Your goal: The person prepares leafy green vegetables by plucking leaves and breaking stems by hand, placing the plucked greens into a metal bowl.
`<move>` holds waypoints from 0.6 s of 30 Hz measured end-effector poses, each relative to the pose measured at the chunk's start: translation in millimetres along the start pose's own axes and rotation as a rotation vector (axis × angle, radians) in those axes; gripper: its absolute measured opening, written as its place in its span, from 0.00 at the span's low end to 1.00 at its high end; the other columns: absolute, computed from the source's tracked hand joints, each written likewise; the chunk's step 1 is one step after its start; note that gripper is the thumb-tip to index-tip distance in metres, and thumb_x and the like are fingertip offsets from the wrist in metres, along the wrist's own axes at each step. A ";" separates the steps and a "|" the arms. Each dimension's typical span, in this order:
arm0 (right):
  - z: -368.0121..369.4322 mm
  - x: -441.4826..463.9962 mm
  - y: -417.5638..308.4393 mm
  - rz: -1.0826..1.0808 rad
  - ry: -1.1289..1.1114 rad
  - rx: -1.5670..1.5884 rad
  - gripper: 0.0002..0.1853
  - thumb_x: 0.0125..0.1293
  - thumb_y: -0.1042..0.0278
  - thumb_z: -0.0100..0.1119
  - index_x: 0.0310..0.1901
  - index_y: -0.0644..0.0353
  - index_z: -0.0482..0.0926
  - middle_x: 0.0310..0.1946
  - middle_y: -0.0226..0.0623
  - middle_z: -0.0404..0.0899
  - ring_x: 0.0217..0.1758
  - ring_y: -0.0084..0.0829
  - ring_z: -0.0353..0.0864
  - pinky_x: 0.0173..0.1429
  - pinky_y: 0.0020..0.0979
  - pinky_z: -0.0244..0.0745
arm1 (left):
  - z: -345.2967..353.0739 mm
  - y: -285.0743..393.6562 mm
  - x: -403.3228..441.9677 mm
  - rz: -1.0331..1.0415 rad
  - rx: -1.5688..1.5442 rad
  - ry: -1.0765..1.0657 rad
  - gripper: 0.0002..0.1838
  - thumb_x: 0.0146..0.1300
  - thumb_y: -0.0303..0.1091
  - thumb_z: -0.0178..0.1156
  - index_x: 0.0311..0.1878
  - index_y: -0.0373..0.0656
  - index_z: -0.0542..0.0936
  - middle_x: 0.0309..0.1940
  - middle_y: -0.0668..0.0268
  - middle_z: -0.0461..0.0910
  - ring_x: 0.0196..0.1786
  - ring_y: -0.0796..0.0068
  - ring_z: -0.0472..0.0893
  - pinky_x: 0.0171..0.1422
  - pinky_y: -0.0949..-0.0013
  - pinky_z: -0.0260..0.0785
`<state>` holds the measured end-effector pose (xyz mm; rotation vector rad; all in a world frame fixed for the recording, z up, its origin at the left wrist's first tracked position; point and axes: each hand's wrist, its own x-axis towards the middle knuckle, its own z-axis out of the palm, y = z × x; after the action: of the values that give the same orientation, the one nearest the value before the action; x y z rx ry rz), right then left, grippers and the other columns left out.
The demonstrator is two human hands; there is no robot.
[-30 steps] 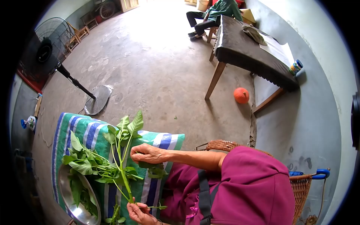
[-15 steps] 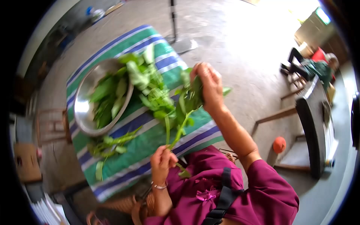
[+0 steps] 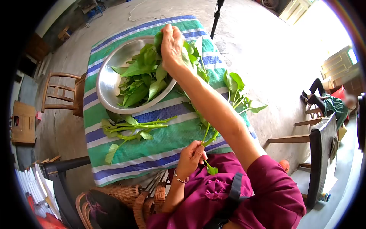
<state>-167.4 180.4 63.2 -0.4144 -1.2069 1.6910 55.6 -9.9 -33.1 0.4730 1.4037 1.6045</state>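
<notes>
Over the right side of a steel bowl (image 3: 108, 72), my right hand (image 3: 172, 45) is closed round green leaves (image 3: 158, 41). Loose leaves (image 3: 139, 82) lie inside the bowl. My left hand (image 3: 190, 157), near the cloth's front edge, pinches the lower end of a green stem (image 3: 209, 140), whose leafy top reaches right past my right forearm. Several stripped stems (image 3: 141, 126) lie on the striped cloth (image 3: 126, 152) in front of the bowl. More leafy stems (image 3: 198, 57) lie to the bowl's right, partly hidden by my right arm.
A wooden chair (image 3: 61, 93) stands left of the table. At the right are a dark padded table (image 3: 318, 160), an orange round object (image 3: 284, 165) and a seated person (image 3: 333, 107). Below the cloth's front edge sits a wicker seat (image 3: 124, 194). A fan pole (image 3: 217, 17) rises behind.
The view has swung left toward the bowl. My right hand has moved from beside the held stem to over the bowl with leaves in it. My left hand still holds the stem.
</notes>
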 end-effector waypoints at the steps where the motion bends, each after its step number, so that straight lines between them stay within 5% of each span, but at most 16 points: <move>1: 6.7 -0.5 6.6 0.091 -0.002 0.037 0.16 0.67 0.58 0.47 0.31 0.64 0.70 0.23 0.29 0.66 0.29 0.22 0.61 0.34 0.30 0.63 | -1.2 -0.5 0.5 0.007 0.027 -0.006 0.12 0.69 0.36 0.49 0.45 0.36 0.73 0.22 0.69 0.76 0.20 0.87 0.69 0.25 0.83 0.62; 2: 11.1 6.1 36.2 0.116 -0.061 0.096 0.16 0.65 0.56 0.49 0.32 0.65 0.71 0.22 0.34 0.69 0.28 0.27 0.68 0.37 0.30 0.67 | -2.2 -0.5 1.7 0.015 0.054 -0.014 0.11 0.69 0.35 0.49 0.45 0.36 0.73 0.22 0.69 0.76 0.20 0.87 0.69 0.26 0.83 0.62; 4: 6.1 11.9 88.8 0.167 -0.363 -0.430 0.17 0.60 0.56 0.54 0.39 0.65 0.71 0.32 0.47 0.74 0.38 0.40 0.74 0.46 0.36 0.70 | -1.4 1.1 1.6 0.022 0.079 -0.015 0.11 0.70 0.34 0.48 0.45 0.36 0.73 0.21 0.69 0.76 0.20 0.87 0.69 0.26 0.83 0.63; 6: -12.8 -7.6 82.7 -0.051 -0.574 -1.058 0.22 0.55 0.56 0.58 0.45 0.64 0.69 0.45 0.55 0.70 0.50 0.52 0.70 0.53 0.46 0.68 | -2.5 0.6 1.0 0.053 0.065 0.002 0.10 0.69 0.34 0.49 0.41 0.35 0.73 0.20 0.68 0.77 0.19 0.86 0.70 0.24 0.81 0.62; 8: -23.2 -7.2 71.1 -0.054 -0.673 -1.102 0.26 0.53 0.58 0.61 0.49 0.63 0.66 0.51 0.51 0.65 0.54 0.52 0.65 0.55 0.52 0.65 | -4.6 -0.2 1.7 0.062 0.039 -0.009 0.10 0.69 0.34 0.49 0.42 0.35 0.73 0.20 0.68 0.76 0.19 0.86 0.69 0.24 0.80 0.62; 11: -39.4 -2.2 64.6 -0.366 -0.579 -1.109 0.21 0.51 0.62 0.62 0.46 0.59 0.70 0.47 0.48 0.68 0.53 0.48 0.67 0.52 0.48 0.69 | -3.0 2.7 1.5 0.030 0.022 0.023 0.10 0.69 0.33 0.49 0.44 0.36 0.74 0.20 0.70 0.76 0.19 0.87 0.68 0.24 0.81 0.61; 16: -66.5 4.4 5.1 -0.496 -0.646 -0.888 0.11 0.51 0.66 0.56 0.37 0.56 0.80 0.36 0.45 0.78 0.45 0.44 0.76 0.49 0.42 0.71 | 0.7 9.0 -1.4 0.002 0.057 0.030 0.11 0.69 0.34 0.48 0.44 0.37 0.75 0.20 0.70 0.76 0.19 0.88 0.68 0.23 0.83 0.59; 18: -88.7 6.8 -29.8 -0.296 -0.713 -0.778 0.10 0.53 0.66 0.55 0.37 0.56 0.81 0.35 0.44 0.81 0.40 0.41 0.80 0.48 0.38 0.74 | -0.6 11.0 -2.7 0.049 0.014 0.061 0.12 0.69 0.36 0.49 0.43 0.36 0.74 0.21 0.69 0.76 0.19 0.88 0.68 0.23 0.84 0.58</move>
<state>-91.1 233.5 50.7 -0.0559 -2.3308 1.0682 52.4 -11.6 -22.4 0.4730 1.4601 1.6615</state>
